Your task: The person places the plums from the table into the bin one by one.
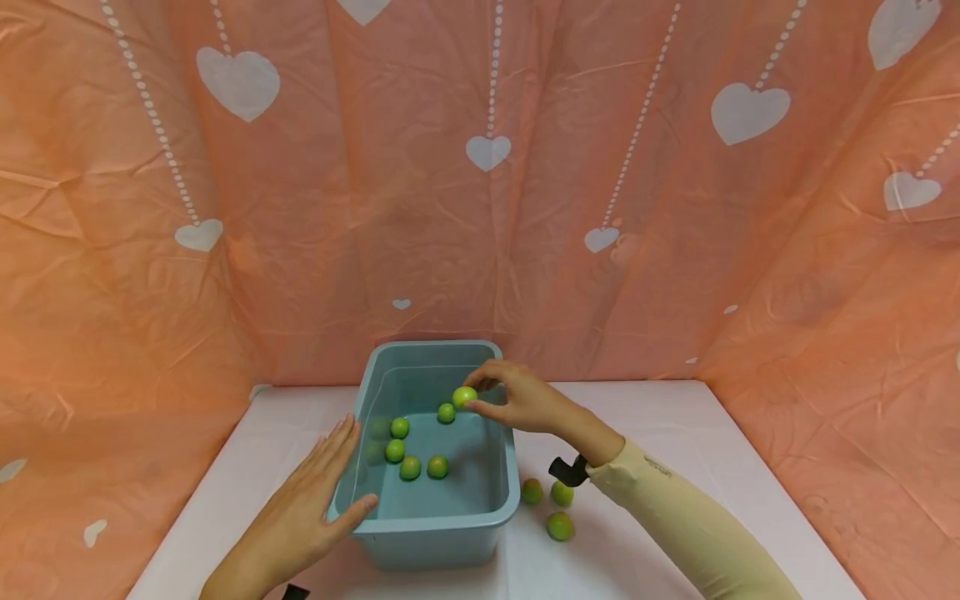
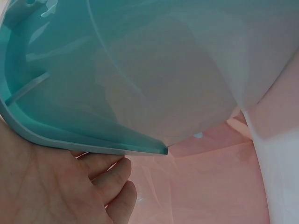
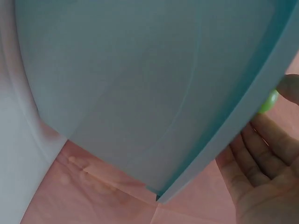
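A blue-grey plastic bin (image 1: 432,525) stands on the table, with several small round green fruits (image 1: 410,467) on its floor. Over the bin's right side my right hand (image 1: 525,398) pinches another green fruit (image 1: 464,397) between thumb and fingers. The right wrist view shows that fruit (image 3: 268,102) partly hidden behind the bin's rim. My left hand (image 1: 307,492) rests against the left rim, fingers straight and thumb over the near corner. In the left wrist view, the palm (image 2: 37,182) lies beside the rim.
Three greenish fruits, one of them nearest the front (image 1: 559,526), lie on the white tabletop (image 1: 645,533) right of the bin, near my right forearm. A pink-orange sheet with white hearts (image 1: 420,208) hangs behind the table and along both sides.
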